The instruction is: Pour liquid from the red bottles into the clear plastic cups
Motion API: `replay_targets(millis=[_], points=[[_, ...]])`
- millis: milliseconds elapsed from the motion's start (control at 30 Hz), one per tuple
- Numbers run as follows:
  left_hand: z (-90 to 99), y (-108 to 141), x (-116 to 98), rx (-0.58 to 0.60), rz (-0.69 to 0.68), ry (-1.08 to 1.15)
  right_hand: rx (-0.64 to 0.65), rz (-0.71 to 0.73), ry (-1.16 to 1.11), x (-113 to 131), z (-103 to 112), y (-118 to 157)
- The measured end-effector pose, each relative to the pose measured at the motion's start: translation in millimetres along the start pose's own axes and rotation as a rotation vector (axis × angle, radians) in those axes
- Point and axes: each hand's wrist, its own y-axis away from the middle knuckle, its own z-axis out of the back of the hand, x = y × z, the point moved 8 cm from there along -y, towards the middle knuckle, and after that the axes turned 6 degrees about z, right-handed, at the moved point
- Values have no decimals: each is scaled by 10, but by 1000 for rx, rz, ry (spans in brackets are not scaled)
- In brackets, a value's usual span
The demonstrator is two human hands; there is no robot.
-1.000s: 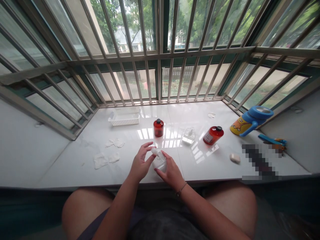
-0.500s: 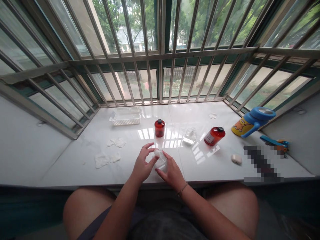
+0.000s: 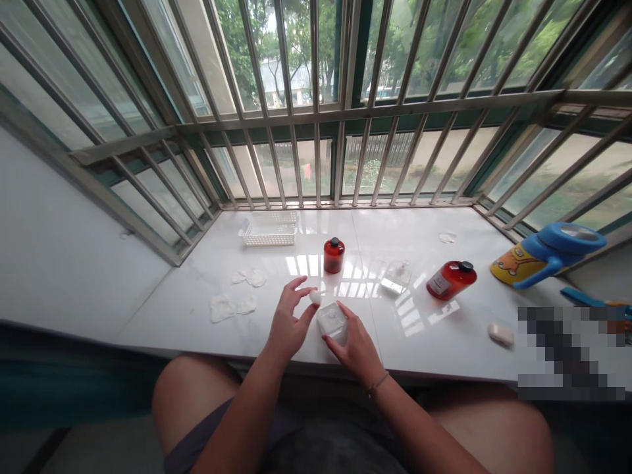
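Observation:
My left hand [image 3: 292, 317] pinches a small white round cap [image 3: 315, 297] between thumb and fingers, just left of and above a clear square bottle [image 3: 332, 320]. Around that bottle my right hand [image 3: 353, 339] is closed, thumb on the near side and fingers on the far side. The bottle's mouth shows, with the cap apart from it. Beyond my hands stands a red bottle with a black cap [image 3: 334, 255]. Another clear square bottle [image 3: 395, 278] is on the white counter to the right.
A white plastic basket [image 3: 269, 229] stands at the back left, with crumpled tissues [image 3: 233, 307] nearer. At right are a larger red bottle [image 3: 451, 280], a blue-and-yellow flask [image 3: 536, 258], a pale soap-like bar [image 3: 500, 334] and a blurred-out patch. Metal bars [image 3: 316, 120] line the window.
My left hand has lifted the white cap off the clear bottle and moved it away to the left. My right hand still holds the bottle. The view has turned slightly left.

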Motion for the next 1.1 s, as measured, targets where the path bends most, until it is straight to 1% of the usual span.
replay_targets(millis=[100, 167, 200, 233, 300, 333, 400, 467, 567, 667, 767, 833, 900, 1000, 1033, 1100], points=[[420, -33, 78, -145, -63, -193, -1, -2, 11, 3, 7, 0], [721, -49, 191, -216, -108, -423, -5, -1, 15, 8, 16, -2], [866, -54, 282, -242, -108, -559, -9, 2, 17, 12, 21, -3], [1013, -53, 403, -267, -80, -691, -14, 5, 20, 17, 26, -4], [1261, -31, 679, -277, 2, -907, -21, 7, 25, 24, 32, -5], [1358, -5, 813, -277, 38, -985, -23, 7, 28, 25, 33, -5], [1477, 63, 1049, -264, 86, -1089, -19, 2, 29, 23, 27, -2], [1504, 133, 1236, -243, 116, -1139, -9, -3, 27, 16, 15, 3], [1441, 209, 1444, -188, 159, -1148, 1, -6, 27, 5, 0, 10], [1407, 255, 1585, -160, 194, -1116, 1, -1, 33, 6, -2, 12], [1469, 281, 1710, -151, 193, -1043, 4, 1, 41, 9, -2, 11], [1523, 278, 1781, -128, 163, -988, 6, 2, 45, 10, -4, 11], [1568, 248, 1790, -122, 109, -932, 7, 1, 45, 9, -8, 11], [1562, 140, 1653, -161, 23, -816, 8, -4, 35, 7, -13, 9], [1524, 86, 1572, -178, -1, -767, 7, -5, 32, 9, -13, 8], [1381, -43, 1371, -208, -40, -660, 2, -1, 28, 19, -7, 3]])
